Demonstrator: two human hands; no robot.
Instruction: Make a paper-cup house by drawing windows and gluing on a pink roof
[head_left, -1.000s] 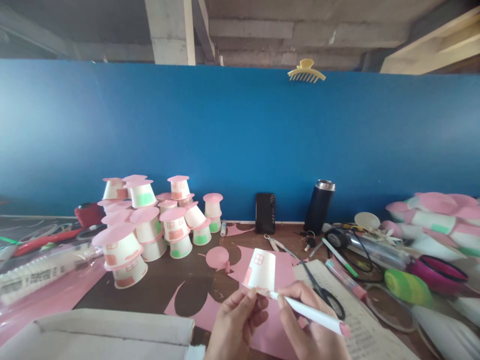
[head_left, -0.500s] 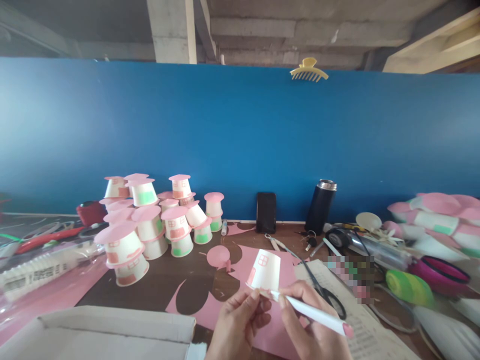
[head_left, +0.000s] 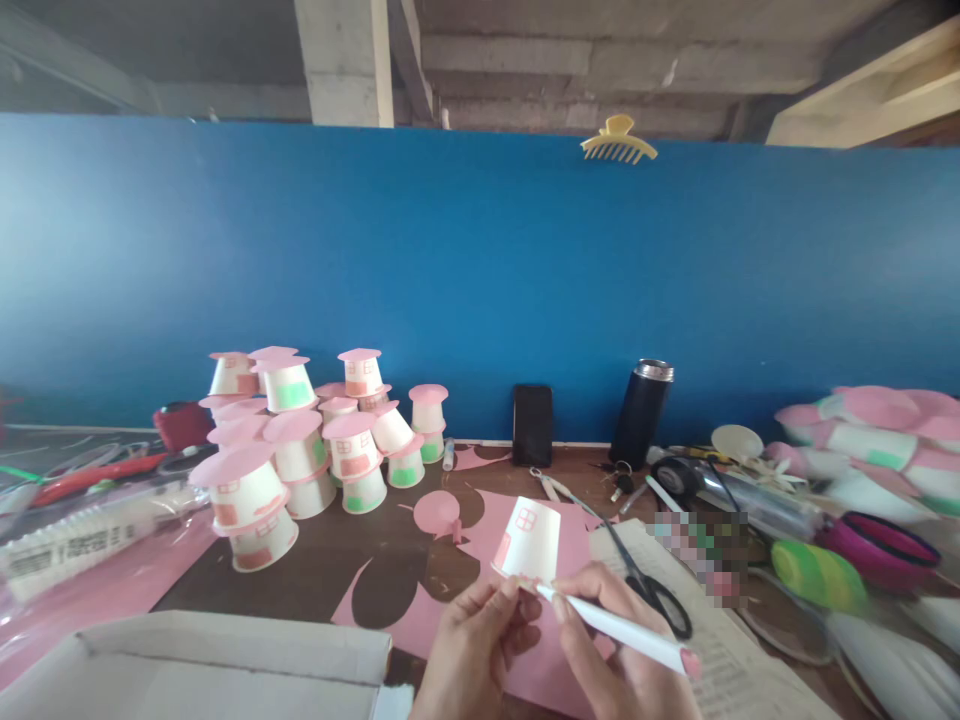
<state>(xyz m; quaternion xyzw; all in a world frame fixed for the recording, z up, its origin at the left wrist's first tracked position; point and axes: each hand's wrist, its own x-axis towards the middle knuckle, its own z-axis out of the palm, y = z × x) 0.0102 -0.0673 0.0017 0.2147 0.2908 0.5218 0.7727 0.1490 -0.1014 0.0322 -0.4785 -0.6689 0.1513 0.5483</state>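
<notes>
Upside down in front of me is a white paper cup [head_left: 541, 540] with a pink window and a pink patch drawn on its side. My left hand [head_left: 480, 640] pinches its rim from below with thumb and fingers. A white marker [head_left: 622, 628] with a pink end is gripped in my right hand [head_left: 626, 650], its tip at the cup's rim. Pink marks show along that rim. Beneath both hands lies a pink sheet of paper [head_left: 480, 540] with round holes cut from it.
Stacked cups with pink paper tops [head_left: 292, 450] stand at left, behind a white box [head_left: 225, 650]. Scissors [head_left: 660, 600], a phone [head_left: 532, 425], a dark bottle [head_left: 641, 415] and a printed sheet [head_left: 720, 640] lie around; more cups [head_left: 885, 440] are piled at right.
The marker's tip has shifted slightly left along the cup's rim, and my right hand has moved a little with it. The cup stays almost in place in my left hand.
</notes>
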